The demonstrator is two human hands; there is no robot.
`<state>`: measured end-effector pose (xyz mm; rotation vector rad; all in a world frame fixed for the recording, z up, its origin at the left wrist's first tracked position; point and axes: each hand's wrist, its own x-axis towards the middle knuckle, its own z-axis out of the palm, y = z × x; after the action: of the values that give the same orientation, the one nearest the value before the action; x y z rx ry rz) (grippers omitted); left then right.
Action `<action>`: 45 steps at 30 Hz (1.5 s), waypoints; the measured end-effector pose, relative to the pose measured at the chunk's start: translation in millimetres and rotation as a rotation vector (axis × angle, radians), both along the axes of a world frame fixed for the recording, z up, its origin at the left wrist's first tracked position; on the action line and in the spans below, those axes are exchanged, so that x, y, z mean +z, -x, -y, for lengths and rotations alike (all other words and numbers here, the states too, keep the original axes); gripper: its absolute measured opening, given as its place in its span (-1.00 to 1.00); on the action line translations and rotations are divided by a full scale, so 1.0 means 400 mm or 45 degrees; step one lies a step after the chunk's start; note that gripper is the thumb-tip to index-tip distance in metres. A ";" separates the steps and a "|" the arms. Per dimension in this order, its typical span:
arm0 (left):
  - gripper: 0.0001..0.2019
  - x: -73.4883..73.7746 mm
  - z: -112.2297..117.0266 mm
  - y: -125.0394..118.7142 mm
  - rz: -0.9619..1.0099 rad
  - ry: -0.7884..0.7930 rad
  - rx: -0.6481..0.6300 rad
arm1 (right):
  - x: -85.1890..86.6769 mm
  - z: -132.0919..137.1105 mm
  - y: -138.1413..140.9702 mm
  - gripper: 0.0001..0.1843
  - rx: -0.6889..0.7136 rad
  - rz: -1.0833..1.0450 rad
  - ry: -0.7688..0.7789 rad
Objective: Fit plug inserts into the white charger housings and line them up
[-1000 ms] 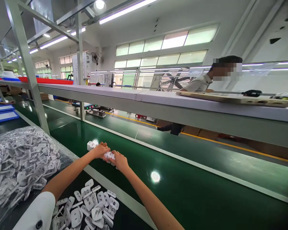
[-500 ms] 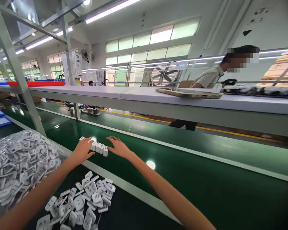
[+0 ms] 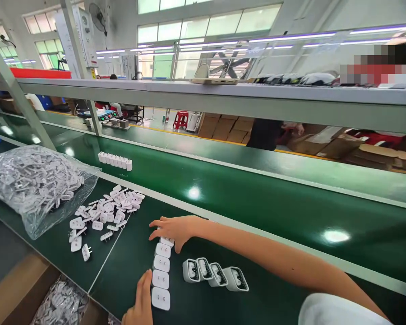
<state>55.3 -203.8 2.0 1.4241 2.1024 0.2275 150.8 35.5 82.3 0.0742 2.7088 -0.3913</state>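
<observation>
My right hand (image 3: 174, 228) rests palm down, fingers spread, on the far end of a column of white plug covers (image 3: 161, 271) lined up on the dark bench. My left hand (image 3: 139, 303) lies at the near end of that column, its fingers stretched flat beside the lowest cover. To the right of the column several white charger housings (image 3: 215, 274) lie side by side with their open ends up. A row of white chargers (image 3: 115, 160) stands on the green conveyor belt (image 3: 257, 198), away from both hands.
A clear plastic bag full of white plug parts (image 3: 34, 183) sits at the left, with a loose pile of the same parts (image 3: 104, 212) beside it. A grey shelf (image 3: 223, 97) runs above the belt. Another person (image 3: 385, 63) is behind it. A box of parts (image 3: 59, 304) sits below the bench.
Both hands left the row of chargers on the belt and came back to the near bench, onto the column of plug covers. The view tipped downward.
</observation>
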 end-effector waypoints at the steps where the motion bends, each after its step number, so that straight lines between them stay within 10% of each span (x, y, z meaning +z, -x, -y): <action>1: -0.24 0.005 -0.005 -0.022 -0.003 0.015 0.004 | -0.003 0.006 -0.002 -0.10 0.012 -0.009 -0.017; 10: -0.28 0.043 -0.047 0.017 0.021 -0.204 -0.104 | -0.013 0.050 -0.032 -0.61 -0.105 -0.109 -0.111; 19: -0.25 0.103 -0.135 0.162 -0.166 -0.251 -0.303 | -0.057 0.055 -0.077 -0.28 -0.466 -0.264 -0.271; 29: -0.29 0.078 -0.171 0.047 -0.533 -0.269 -0.270 | -0.086 0.015 -0.063 -0.25 0.172 -0.486 -0.369; 37: -0.46 0.050 -0.226 0.079 -0.602 -0.235 -0.335 | -0.136 0.009 -0.058 -0.30 0.101 -0.507 -0.430; 45: -0.67 0.097 -0.492 0.131 -0.564 -0.306 -0.732 | -0.129 -0.109 -0.096 -0.42 -0.366 -0.411 -0.476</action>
<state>2.9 -6.9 40.8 2.3270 1.9205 -0.0777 189.1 79.2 30.5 0.5538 3.0649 0.0366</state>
